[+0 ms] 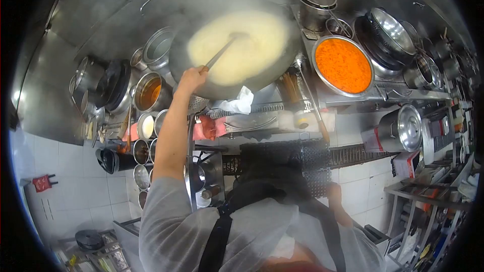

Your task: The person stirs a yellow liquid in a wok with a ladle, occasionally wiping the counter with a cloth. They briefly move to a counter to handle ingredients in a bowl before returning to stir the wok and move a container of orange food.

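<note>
From the head camera, the left hand (190, 78) is closed in a fist around the end of a long thin metal ladle (222, 53), arm stretched out in a grey sleeve. The ladle's far end dips into pale yellow, creamy liquid filling a big round wok (282, 65), which sits at the middle of the steel counter, steam blurring it. The right hand (334, 191) hangs low beside the apron, away from the counter; how far it is open cannot be told, and it seems to hold nothing.

Just right of the wok stands a wide, shallow metal bowl (318, 78) full of bright orange, grainy paste. A crumpled white cloth (238, 103) lies at the wok's near edge. To the left sits a round pot of amber oil (147, 93), with a row of small shiny steel cups (142, 151) below it. A steel pot with a domed lid (406, 128) rests on its side at the right, smooth and shiny.
</note>
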`<control>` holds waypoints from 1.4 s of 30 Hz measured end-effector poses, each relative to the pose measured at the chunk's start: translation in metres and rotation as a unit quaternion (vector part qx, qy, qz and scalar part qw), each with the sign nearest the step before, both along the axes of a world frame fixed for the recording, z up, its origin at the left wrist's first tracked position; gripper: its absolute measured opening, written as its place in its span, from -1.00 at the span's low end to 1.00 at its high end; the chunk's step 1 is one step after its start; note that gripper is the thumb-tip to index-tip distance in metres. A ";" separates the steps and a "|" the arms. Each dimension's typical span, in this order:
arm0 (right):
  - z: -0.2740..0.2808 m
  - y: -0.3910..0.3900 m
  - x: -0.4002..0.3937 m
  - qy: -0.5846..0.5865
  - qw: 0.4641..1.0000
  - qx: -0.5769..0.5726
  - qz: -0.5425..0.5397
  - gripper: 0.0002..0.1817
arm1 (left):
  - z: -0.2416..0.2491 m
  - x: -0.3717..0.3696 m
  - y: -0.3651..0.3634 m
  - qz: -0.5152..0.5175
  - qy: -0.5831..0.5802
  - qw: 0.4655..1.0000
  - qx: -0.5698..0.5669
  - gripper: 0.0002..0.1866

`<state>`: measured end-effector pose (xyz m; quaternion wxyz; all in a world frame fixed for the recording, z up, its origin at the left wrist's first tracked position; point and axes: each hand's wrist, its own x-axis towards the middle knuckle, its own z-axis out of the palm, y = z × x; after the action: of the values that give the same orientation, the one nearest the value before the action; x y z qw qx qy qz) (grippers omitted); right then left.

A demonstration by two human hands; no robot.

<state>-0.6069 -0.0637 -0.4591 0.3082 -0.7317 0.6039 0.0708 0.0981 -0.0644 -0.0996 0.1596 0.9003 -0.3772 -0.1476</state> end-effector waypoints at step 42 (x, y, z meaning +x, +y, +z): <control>0.417 -0.117 0.185 -0.290 0.902 -0.240 0.210 -0.47 | -0.074 -0.166 0.026 -0.111 -0.175 0.920 -0.331 -0.68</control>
<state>-0.4216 -0.1811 -0.0426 0.2629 -0.8813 0.3190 -0.2288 -0.0678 -0.0389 -0.1732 0.3631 0.7598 -0.5237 0.1289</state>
